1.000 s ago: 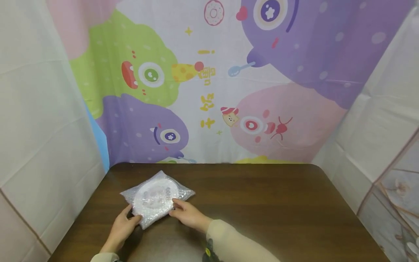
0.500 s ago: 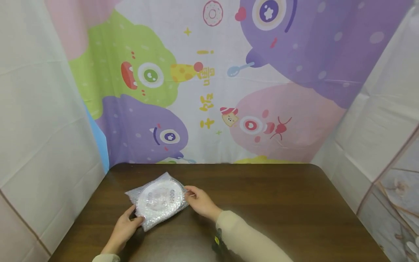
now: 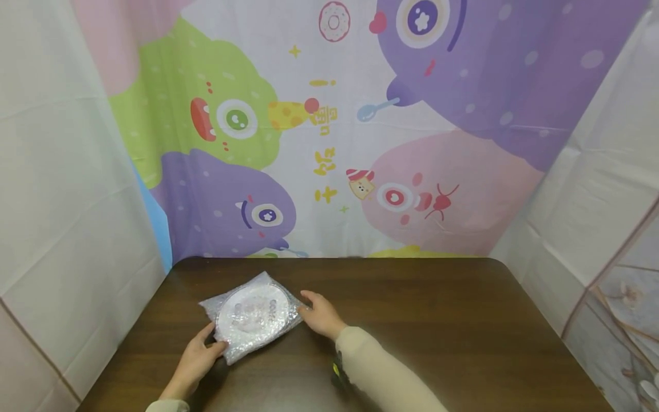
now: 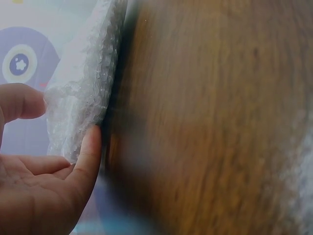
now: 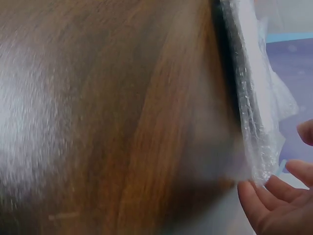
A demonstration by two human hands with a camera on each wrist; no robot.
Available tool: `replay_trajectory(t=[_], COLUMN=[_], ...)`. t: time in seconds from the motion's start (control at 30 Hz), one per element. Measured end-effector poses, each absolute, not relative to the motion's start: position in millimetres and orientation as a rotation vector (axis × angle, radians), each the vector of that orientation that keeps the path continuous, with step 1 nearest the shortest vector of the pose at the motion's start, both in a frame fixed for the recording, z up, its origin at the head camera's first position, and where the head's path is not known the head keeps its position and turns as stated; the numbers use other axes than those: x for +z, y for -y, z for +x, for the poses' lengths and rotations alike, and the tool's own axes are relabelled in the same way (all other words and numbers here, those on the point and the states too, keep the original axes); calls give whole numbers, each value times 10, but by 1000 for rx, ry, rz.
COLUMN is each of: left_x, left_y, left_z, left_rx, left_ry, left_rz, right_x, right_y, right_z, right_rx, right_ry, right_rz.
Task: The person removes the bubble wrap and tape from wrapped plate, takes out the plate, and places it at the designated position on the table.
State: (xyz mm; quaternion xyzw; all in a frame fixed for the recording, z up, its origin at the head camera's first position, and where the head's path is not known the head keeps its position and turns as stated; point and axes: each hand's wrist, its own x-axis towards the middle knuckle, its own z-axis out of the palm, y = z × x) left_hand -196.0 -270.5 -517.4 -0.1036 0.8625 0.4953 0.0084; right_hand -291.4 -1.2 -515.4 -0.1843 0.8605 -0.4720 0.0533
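A flat bubble-wrapped package (image 3: 254, 315) lies at the left part of the table, with a round white printed disc, plate-like, showing through the clear wrap. My left hand (image 3: 194, 360) holds its near-left corner. In the left wrist view the thumb is at one face of the bubble wrap (image 4: 88, 73) and the fingers (image 4: 87, 156) reach under the other. At the right corner is my right hand (image 3: 323, 316). Its fingertips (image 5: 247, 191) are right at the wrap's corner in the right wrist view, while the thumb stands apart from it.
The dark brown wooden table (image 3: 412, 320) extends to the right of the package. Behind it hangs a curtain (image 3: 329, 229) printed with cartoon monsters. Pale tile-patterned sheets (image 3: 67, 200) stand at both sides.
My right hand has moved from the package's near edge to its right corner, and its thumb has come away from the wrap. The package has shifted slightly right, with my left hand still holding it.
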Motion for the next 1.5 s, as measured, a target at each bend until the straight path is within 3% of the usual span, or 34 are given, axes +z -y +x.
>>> replay_trajectory(t=[0.43,1.5], left_x=[-5178,-5186], left_y=[2665,2288], left_z=[-1965,-2047], left_rx=[1607,1589], left_ry=[-2645,-2678], left_rz=[-308,-192], right_x=[-5243,-5253], right_y=[1,-667], right_z=[-2945,-2888], right_rx=[-1376,-1399], right_ry=[-2658,-2619], right_rz=[-611,-687])
